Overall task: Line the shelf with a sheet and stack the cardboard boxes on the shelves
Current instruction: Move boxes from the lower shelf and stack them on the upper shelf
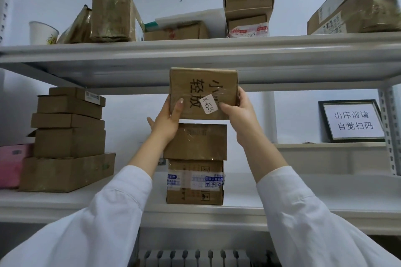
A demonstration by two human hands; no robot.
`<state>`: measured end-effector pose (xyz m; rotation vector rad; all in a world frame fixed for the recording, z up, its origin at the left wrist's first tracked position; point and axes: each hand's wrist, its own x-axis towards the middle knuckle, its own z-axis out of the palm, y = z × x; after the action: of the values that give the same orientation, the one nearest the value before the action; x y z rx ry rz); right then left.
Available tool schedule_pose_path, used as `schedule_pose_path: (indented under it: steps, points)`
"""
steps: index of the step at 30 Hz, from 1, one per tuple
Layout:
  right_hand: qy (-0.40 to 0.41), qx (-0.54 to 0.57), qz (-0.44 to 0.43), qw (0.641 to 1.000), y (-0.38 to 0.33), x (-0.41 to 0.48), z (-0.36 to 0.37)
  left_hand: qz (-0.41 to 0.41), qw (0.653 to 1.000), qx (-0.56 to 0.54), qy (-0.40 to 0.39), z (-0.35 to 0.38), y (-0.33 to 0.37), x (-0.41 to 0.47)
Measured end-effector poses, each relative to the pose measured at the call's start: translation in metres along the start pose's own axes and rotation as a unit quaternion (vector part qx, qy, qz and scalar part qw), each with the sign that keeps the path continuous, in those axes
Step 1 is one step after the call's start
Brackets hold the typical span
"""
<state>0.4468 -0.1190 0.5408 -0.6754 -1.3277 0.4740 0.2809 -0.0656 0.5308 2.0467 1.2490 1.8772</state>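
Cardboard box (202, 93) w/ a white "K-4545" sticker is held up in both hands. Its top edge overlaps the front lip of the upper shelf (108, 50). Front face is toward the camera, slightly tilted, w/ black printed characters running sideways.

Left hand (169, 119) grips the lower left corner: thumb flat on the front face, other fingers round behind, one fingertip poking out to the left. Right hand (236, 112) grips the lower right corner: thumb pressed on the front by the sticker, fingers curled round the right edge. Both arms are in white sleeves (108, 212).

Directly below the held box, mid lower shelf (282, 195) near its front edge, is a two-box stack: a plain taped box (195, 142) on a box w/ blue-and-white tape (195, 182). Held box is just above the stack's top; can't tell if they touch. Shelf surface looks white; can't tell if that's a sheet or bare shelf.

At the left end of the same shelf is a taller stack of flat boxes (67, 136), widest at the bottom, w/ a pink pkg (13, 165) beside it at the left edge. At the right end, toward the back, a framed sign (353, 121) stands on a raised white ledge (325, 147).

Upper shelf, left to right:
- white cup (42, 32)
- tall taped box (112, 17)
- flat box (180, 31) w/ a white board (191, 16) on it
- two stacked boxes (249, 6)
- long cartons (358, 11) at the right end

Radiator (195, 258) shows under the lower shelf.
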Motion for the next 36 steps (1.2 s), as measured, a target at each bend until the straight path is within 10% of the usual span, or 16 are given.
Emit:
schedule_pose_path:
  steps: [26, 36]
  points:
    - [0.019, 0.013, 0.078, 0.997, 0.066, -0.003, 0.015, -0.079, 0.961, -0.254, 0.072, 0.004, -0.038, -0.009]
    - [0.0, 0.087, 0.254, 0.963, 0.121, -0.047, 0.021, -0.207, 0.941, -0.267, 0.04, 0.04, -0.07, -0.066]
